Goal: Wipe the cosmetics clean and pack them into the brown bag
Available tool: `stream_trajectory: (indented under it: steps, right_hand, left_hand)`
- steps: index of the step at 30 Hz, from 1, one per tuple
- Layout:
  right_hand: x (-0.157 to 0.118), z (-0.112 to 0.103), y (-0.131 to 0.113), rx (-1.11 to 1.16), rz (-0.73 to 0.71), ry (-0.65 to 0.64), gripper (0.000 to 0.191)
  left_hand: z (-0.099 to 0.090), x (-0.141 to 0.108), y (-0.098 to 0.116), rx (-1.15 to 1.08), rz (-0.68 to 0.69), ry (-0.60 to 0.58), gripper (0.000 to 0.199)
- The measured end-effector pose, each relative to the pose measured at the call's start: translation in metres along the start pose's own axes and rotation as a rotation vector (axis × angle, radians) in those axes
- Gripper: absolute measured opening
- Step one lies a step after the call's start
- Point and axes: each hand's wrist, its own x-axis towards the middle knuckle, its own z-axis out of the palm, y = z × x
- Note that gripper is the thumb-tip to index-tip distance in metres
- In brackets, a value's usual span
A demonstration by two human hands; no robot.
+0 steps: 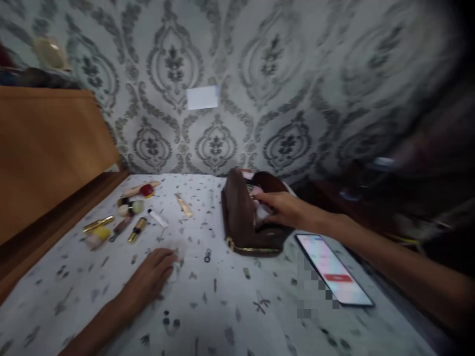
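A brown zip bag (237, 212) stands with its mouth unzipped, pale and pinkish items showing inside. My right hand (282, 207) reaches into that mouth from the right, its fingers curled around something whitish that is too blurred to name. My left hand (154, 272) lies on the patterned sheet (222, 301), fingers stretched forward and nothing seen in them. Beyond it lie small cosmetics: a gold-capped tube (137, 230), a gold stick (98, 224), a white tube (158, 217), a yellow-capped bottle (98, 237) and a beige tube (183, 205).
A phone (334, 269) with a lit screen lies right of the bag, under my right forearm. More cosmetics, among them a red round item (146, 190), sit at the back left. A wooden panel (55, 158) borders the left side; a patterned wall (215, 59) stands behind.
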Motion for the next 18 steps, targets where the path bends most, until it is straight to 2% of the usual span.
stream_trajectory:
  steps: [1,3,6,9,14,18]
  right_hand:
    - [0.000,-0.002,0.001,-0.013,0.006,-0.014,0.031]
    - [-0.001,-0.003,0.005,-0.036,0.032,-0.014,0.030]
    - [-0.003,0.001,0.010,-0.061,0.044,0.000,0.039]
    - [-0.006,0.005,0.015,-0.062,0.016,0.026,0.047]
    - [-0.013,0.011,0.026,-0.079,-0.030,0.051,0.049]
    - [-0.010,0.009,0.031,-0.049,-0.103,0.088,0.049]
  left_hand:
    - [0.005,-0.001,-0.006,0.000,0.021,0.046,0.027]
    - [0.014,-0.002,-0.015,0.000,0.049,0.062,0.027]
    - [0.021,-0.002,-0.021,0.005,0.078,0.080,0.028]
    - [0.019,0.000,-0.018,0.009,0.089,0.087,0.029]
    - [0.012,0.004,-0.015,0.031,0.105,0.045,0.025]
    - [0.007,0.008,-0.010,-0.007,0.049,0.020,0.024]
